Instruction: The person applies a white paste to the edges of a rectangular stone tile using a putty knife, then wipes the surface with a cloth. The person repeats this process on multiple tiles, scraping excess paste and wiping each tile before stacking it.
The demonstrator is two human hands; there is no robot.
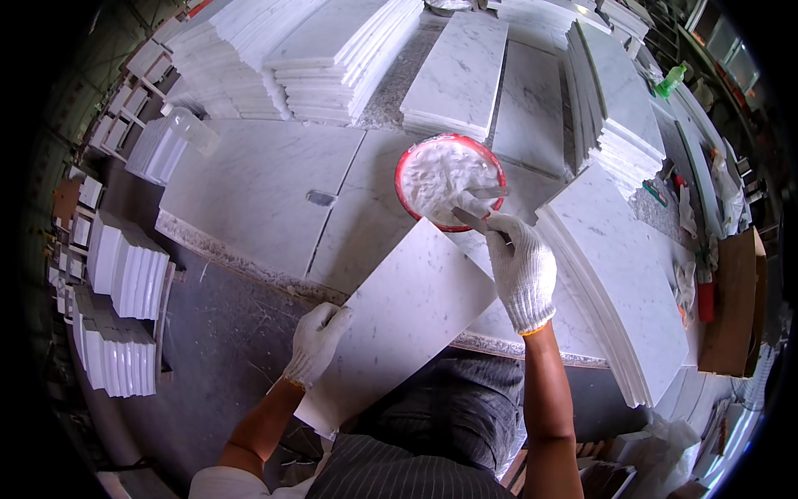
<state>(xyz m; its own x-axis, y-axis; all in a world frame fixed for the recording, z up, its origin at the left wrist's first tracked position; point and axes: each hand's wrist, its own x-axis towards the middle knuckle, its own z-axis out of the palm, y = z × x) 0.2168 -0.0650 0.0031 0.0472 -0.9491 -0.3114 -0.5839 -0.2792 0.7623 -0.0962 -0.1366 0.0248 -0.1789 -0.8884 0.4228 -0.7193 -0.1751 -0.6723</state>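
At the left edge, white slabs stand in two stacks, a farther one (125, 266) and a nearer one (112, 341), beside the work table. On the table's left part lies a broad pale marble sheet (249, 187) with grey veining; a clear plastic container (189, 129) stands at its far left corner, and a small shiny oblong piece (321, 198) lies near its right edge. Beyond it rise tall piles of marble slabs (349, 41). The left hand (318, 337), in a white knitted glove, grips the left edge of a rectangular marble tile (407, 308), its thumb over the upper face. This tile slants across the middle, in front of the person's body, its far corner close to the near rim of a red tub (402, 195) filled with white paste (440, 170). The right hand (524, 266), gloved alike, is just right of the tub, fingers closed around a flat metal blade (471, 219) that reaches over the near right rim. A second flat strip (489, 192) lies at the paste just beyond; whether the hand holds it too, I cannot tell. Farther right come a curved-edge slab stack (623, 283), a green bottle (671, 81) at the far side, and a cardboard box (731, 303) nearer.
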